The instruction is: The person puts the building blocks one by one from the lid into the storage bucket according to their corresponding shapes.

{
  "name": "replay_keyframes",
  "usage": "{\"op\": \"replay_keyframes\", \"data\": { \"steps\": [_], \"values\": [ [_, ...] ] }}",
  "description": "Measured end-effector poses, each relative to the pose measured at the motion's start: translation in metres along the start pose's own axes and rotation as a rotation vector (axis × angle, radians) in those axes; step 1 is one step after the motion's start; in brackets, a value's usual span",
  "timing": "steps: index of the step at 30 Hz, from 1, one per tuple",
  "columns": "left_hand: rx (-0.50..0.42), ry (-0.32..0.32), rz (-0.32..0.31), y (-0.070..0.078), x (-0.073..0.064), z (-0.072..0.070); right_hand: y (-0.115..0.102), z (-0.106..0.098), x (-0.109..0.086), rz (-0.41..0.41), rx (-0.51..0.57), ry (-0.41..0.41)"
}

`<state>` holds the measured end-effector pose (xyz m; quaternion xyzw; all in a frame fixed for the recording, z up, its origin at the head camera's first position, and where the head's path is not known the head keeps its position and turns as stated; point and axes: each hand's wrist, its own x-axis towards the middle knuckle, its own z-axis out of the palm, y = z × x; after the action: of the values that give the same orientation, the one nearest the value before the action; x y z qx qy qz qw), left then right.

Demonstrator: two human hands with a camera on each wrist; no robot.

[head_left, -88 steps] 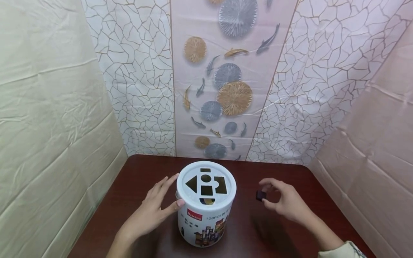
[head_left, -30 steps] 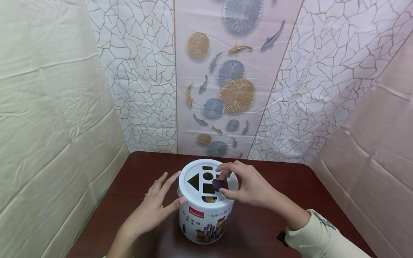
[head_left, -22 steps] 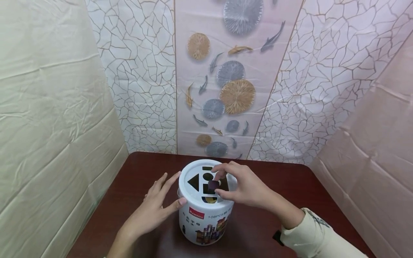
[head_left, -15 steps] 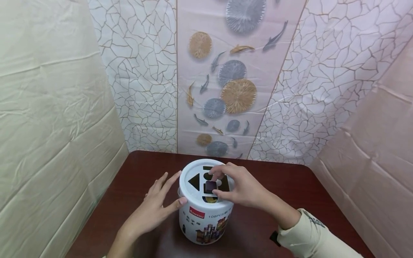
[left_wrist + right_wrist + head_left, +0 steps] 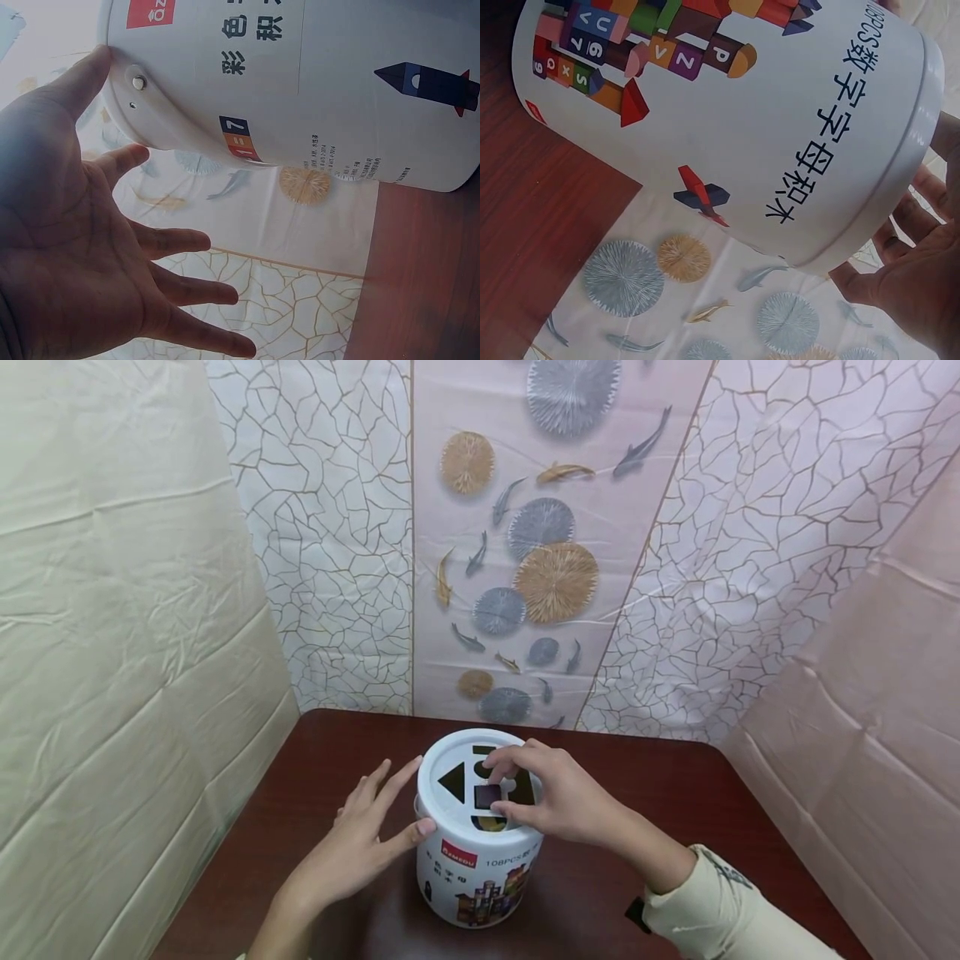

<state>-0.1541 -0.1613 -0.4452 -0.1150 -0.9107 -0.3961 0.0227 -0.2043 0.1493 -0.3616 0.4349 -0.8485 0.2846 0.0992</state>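
A white bucket (image 5: 480, 881) with printed toy blocks on its side stands upright on the table. Its white lid (image 5: 454, 820) has cut-out holes: triangle, circle, square and others. My right hand (image 5: 562, 793) pinches a small dark block (image 5: 487, 796) between thumb and fingers, right at the square hole and nearly level with the lid. In the right wrist view the block is hidden behind the bucket. My left hand (image 5: 360, 839) is spread at the bucket's left side, thumb and index fingertip at the lid's rim. The left wrist view shows its other fingers (image 5: 199, 291) straight and away from the bucket.
The dark red-brown table (image 5: 600, 877) carries the bucket near its middle. Behind it hangs a patterned cloth (image 5: 337, 568) with fish and round motifs; plain cloth walls (image 5: 150, 693) close in both sides. A small black object (image 5: 637, 914) shows beside the right sleeve.
My right hand has brought the dark block from the table's right side over the lid, then left and down to the square hole. The left hand has stayed at the rim.
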Motion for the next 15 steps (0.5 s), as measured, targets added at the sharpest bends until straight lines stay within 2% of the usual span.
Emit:
{"op": "replay_keyframes", "data": {
  "steps": [9,15],
  "values": [
    [-0.011,-0.009,-0.020,-0.001,0.000,-0.002,0.004,-0.001,-0.009,0.023,-0.065,0.027],
    [-0.006,0.010,-0.006,-0.007,-0.004,-0.003,0.012,-0.002,-0.029,-0.005,-0.148,0.129]
  ]
}}
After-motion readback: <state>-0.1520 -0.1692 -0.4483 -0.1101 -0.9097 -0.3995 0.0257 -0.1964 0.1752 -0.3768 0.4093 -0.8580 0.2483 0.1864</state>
